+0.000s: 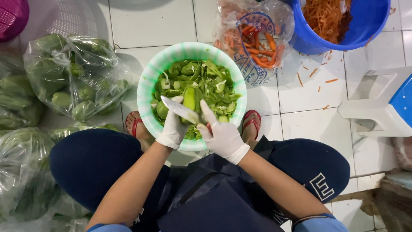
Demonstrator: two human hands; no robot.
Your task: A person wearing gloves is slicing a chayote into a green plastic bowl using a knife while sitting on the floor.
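left of the green-rimmed bowl lie clear bags of green vegetables. over the bowl's near edge the left hand, gloved, has its grip closed around a knife, blade pointing into the bowl. beside it the right hand pinches a green vegetable piece above the cut scraps. likely risk: the blade slips off the wet skin toward the right fingers. right of the bowl sits a bag of carrots.
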